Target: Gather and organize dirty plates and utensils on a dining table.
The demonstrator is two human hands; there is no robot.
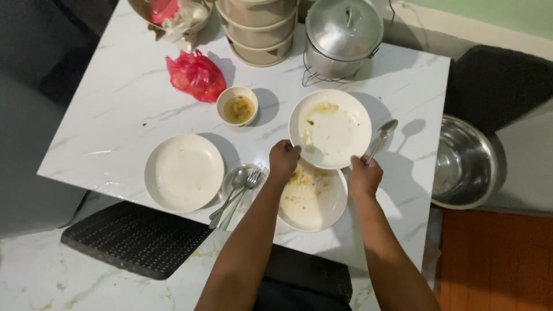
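Gripping a dirty white plate, left hand clamped on rim, right hand closed around spoon.

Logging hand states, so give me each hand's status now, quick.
Left hand: closed on the rim of the upper dirty plate.
Right hand: closed, holding a spoon against that plate's rim.

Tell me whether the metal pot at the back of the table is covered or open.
Covered. A domed metal lid with a handle on top sits squarely on the metal pot, hiding its inside; what it contains cannot be told.
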